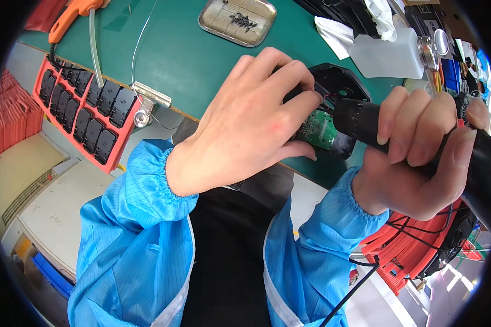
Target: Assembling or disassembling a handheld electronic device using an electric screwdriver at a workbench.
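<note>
Green, a circuit board (323, 131) lies in a black housing (341, 84) between the hands. The left hand (245, 111) half-curls over it (how firmly, I can't tell from here); the right hand (420, 147) wraps snugly round a black cylindrical tool (359, 117). Beyond the left hand sits a metal tray (261, 15) of small dark pieces (241, 22).

- A rounded, rectangular metal tray (210, 23) lies at the far side of the flat green tabletop (174, 60), small dark pieces (243, 22) in it.
- Right of it: a thin white sheet (333, 35), then a translucent white plastic bottle (384, 57).
- Left, past the tabletop's edge: a red rectangular holder (126, 136) with black plastic parts (105, 146) in it.
- Nearer than the tray: the left hand (251, 109), over the left side of an open black housing (341, 82).
- In the housing: a green circuit board (320, 131).
- Right of the board: a black cylindrical tool (360, 119) within the right hand (420, 144).
</note>
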The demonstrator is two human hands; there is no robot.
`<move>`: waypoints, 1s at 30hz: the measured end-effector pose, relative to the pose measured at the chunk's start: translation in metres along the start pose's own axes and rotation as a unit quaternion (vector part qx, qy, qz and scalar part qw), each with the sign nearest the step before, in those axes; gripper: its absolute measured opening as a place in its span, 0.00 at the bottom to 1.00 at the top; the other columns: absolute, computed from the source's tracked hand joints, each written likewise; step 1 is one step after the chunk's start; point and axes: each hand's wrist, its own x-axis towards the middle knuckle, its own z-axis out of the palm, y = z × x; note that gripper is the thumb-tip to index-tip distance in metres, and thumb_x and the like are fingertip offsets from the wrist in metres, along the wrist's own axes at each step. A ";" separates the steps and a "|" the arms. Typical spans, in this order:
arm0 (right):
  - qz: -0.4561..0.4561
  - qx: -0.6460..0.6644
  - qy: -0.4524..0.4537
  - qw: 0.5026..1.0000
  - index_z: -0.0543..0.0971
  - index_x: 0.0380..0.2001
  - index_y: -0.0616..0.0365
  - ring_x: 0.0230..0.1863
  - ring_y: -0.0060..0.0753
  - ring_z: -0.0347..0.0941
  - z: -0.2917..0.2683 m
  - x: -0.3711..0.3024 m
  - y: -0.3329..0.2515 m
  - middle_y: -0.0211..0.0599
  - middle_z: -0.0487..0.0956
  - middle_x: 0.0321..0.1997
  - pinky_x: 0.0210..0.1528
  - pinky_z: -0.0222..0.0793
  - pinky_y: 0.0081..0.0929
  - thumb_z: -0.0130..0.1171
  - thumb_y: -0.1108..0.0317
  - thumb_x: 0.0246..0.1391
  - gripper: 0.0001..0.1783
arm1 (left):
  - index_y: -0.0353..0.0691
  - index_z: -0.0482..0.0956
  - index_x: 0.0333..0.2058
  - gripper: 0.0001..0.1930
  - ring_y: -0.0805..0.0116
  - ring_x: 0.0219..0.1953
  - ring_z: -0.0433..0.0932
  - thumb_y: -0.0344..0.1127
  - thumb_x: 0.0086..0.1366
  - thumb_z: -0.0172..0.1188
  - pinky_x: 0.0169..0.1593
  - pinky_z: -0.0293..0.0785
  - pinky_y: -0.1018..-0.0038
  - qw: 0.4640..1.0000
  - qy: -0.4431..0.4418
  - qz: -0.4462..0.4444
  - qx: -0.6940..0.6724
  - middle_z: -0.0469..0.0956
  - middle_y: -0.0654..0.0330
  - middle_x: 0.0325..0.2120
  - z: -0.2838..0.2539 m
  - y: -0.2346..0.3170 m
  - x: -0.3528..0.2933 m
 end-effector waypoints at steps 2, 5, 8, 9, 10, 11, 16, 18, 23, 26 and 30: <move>0.000 -0.008 0.008 1.000 0.70 0.56 0.58 0.18 0.18 0.55 0.004 0.000 0.002 0.24 0.62 0.21 0.25 0.56 0.26 0.47 0.62 0.69 0.17 | 0.39 0.84 0.44 0.32 0.53 0.53 0.72 0.40 0.34 0.82 0.54 0.69 0.59 1.000 0.000 -0.003 0.003 0.75 0.60 0.46 0.000 0.000 -0.001; 0.001 -0.017 0.018 1.000 0.70 0.55 0.58 0.17 0.18 0.55 0.014 -0.002 0.005 0.24 0.62 0.20 0.24 0.56 0.26 0.47 0.62 0.69 0.17 | 0.39 0.84 0.43 0.32 0.53 0.53 0.72 0.40 0.34 0.82 0.54 0.68 0.59 1.000 0.002 -0.009 0.010 0.76 0.60 0.46 -0.001 -0.002 -0.003; -0.001 -0.039 0.031 0.999 0.70 0.55 0.58 0.17 0.18 0.54 0.023 -0.001 0.004 0.24 0.61 0.20 0.24 0.56 0.25 0.47 0.63 0.69 0.16 | 0.38 0.84 0.44 0.32 0.53 0.53 0.72 0.39 0.35 0.82 0.53 0.68 0.59 1.000 -0.006 0.000 0.001 0.76 0.59 0.47 -0.001 0.000 -0.001; -0.001 -0.047 0.035 0.998 0.70 0.55 0.58 0.17 0.18 0.54 0.023 -0.001 0.002 0.25 0.61 0.20 0.24 0.56 0.25 0.47 0.63 0.69 0.16 | 0.38 0.84 0.44 0.32 0.53 0.53 0.72 0.39 0.35 0.82 0.53 0.68 0.59 1.000 -0.004 0.001 0.001 0.76 0.59 0.47 -0.001 0.000 -0.001; -0.002 -0.054 0.039 0.998 0.70 0.55 0.58 0.17 0.18 0.54 0.024 0.000 0.001 0.25 0.61 0.20 0.24 0.56 0.25 0.47 0.63 0.70 0.16 | 0.38 0.84 0.44 0.32 0.53 0.53 0.72 0.39 0.35 0.82 0.53 0.68 0.59 1.000 -0.007 0.003 0.000 0.76 0.59 0.47 0.000 0.001 0.000; -0.002 -0.056 0.041 0.998 0.70 0.55 0.58 0.17 0.18 0.54 0.025 0.001 0.003 0.25 0.61 0.20 0.24 0.56 0.25 0.47 0.63 0.70 0.16 | 0.38 0.84 0.44 0.32 0.53 0.53 0.72 0.39 0.35 0.82 0.53 0.68 0.59 1.000 -0.009 0.000 0.004 0.76 0.59 0.47 0.000 0.001 -0.001; -0.005 -0.078 0.058 0.995 0.69 0.54 0.59 0.16 0.18 0.53 0.032 0.004 0.007 0.25 0.60 0.19 0.23 0.56 0.25 0.46 0.64 0.70 0.15 | 0.39 0.85 0.45 0.32 0.53 0.53 0.72 0.39 0.36 0.82 0.52 0.68 0.59 1.000 -0.011 -0.005 0.007 0.75 0.59 0.47 -0.001 0.000 -0.003; -0.007 -0.091 0.069 0.993 0.69 0.54 0.59 0.16 0.18 0.53 0.033 0.003 0.005 0.25 0.59 0.19 0.23 0.56 0.24 0.46 0.65 0.70 0.14 | 0.39 0.85 0.45 0.32 0.53 0.53 0.72 0.39 0.36 0.82 0.52 0.68 0.59 1.000 -0.011 -0.004 0.006 0.75 0.59 0.47 -0.001 0.000 -0.003; -0.012 -0.117 0.097 0.988 0.69 0.53 0.59 0.16 0.18 0.53 0.035 0.000 0.004 0.25 0.59 0.18 0.22 0.56 0.24 0.46 0.66 0.70 0.13 | 0.39 0.85 0.45 0.32 0.53 0.53 0.72 0.38 0.36 0.82 0.52 0.70 0.59 1.000 -0.007 -0.004 0.017 0.76 0.59 0.48 -0.001 0.001 -0.005; -0.015 -0.094 0.103 0.990 0.69 0.52 0.59 0.16 0.18 0.53 0.037 0.000 -0.009 0.25 0.59 0.18 0.22 0.55 0.23 0.47 0.65 0.70 0.13 | 0.39 0.85 0.44 0.30 0.52 0.52 0.73 0.36 0.37 0.81 0.51 0.72 0.58 1.000 0.024 -0.003 0.002 0.76 0.59 0.47 0.001 0.003 -0.006; -0.018 -0.055 0.119 0.991 0.69 0.51 0.60 0.16 0.18 0.54 0.038 0.000 -0.028 0.25 0.59 0.19 0.23 0.55 0.22 0.47 0.64 0.68 0.14 | 0.39 0.85 0.39 0.23 0.51 0.50 0.74 0.31 0.40 0.79 0.50 0.74 0.59 0.995 0.093 0.014 -0.040 0.78 0.58 0.45 0.005 0.002 -0.003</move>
